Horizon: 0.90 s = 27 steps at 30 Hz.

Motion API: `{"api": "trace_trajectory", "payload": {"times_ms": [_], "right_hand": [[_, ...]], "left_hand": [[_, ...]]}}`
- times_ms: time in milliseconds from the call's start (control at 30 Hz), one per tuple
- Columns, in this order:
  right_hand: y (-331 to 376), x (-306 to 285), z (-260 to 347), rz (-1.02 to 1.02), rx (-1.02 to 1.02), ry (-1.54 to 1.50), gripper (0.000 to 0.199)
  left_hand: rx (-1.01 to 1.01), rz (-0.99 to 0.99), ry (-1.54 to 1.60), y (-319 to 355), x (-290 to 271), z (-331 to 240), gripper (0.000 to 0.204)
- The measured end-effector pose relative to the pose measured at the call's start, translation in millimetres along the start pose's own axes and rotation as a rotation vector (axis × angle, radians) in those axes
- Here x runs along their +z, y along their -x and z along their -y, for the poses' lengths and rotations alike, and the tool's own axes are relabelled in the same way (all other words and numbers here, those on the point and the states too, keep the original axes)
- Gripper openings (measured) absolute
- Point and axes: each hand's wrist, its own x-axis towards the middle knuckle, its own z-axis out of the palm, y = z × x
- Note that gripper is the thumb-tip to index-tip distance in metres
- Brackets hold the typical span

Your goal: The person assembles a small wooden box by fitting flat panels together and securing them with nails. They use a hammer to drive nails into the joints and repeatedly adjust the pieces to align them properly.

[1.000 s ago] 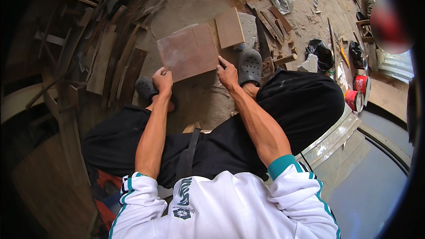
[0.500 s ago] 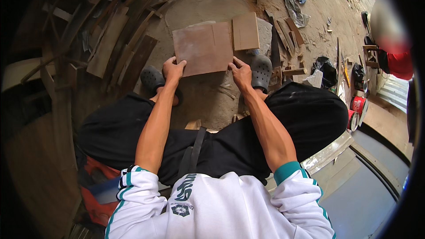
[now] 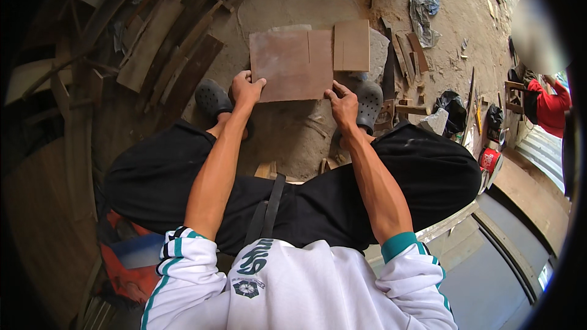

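1. A reddish-brown board (image 3: 284, 70) is held flat between both hands, just beyond the grey clogs (image 3: 369, 102); whether it is lifted clear of what lies beneath cannot be told.
2. Its near left corner is pinched by the left hand (image 3: 247, 89), thumb on top, fingers curled.
3. Its near right corner is gripped by the right hand (image 3: 343, 105), nearly closed.
4. A smaller tan board (image 3: 354, 47) is seen just beside its right edge.
5. Wooden planks (image 3: 151, 55) are piled to the left.
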Motion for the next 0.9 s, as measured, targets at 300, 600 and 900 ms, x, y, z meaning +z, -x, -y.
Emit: {"api": "trace_trajectory", "payload": {"times_ms": [300,600,900], "right_hand": [[-3.1,-0.6,-0.9,0.064,-0.025,-0.08,0.041],[-3.9,1.6,-13.4,0.038,-0.128,0.051,0.049],[22.1,6.5,5.4,0.076,-0.683,0.726,0.068]], "left_hand": [[0.068,-0.041,0.041,-1.4,5.6,12.4,0.041],[0.494,-0.052,-0.304,12.7,2.6,10.4,0.082],[0.812,0.282,-0.853,45.6,8.6,-7.7,0.104]]}}
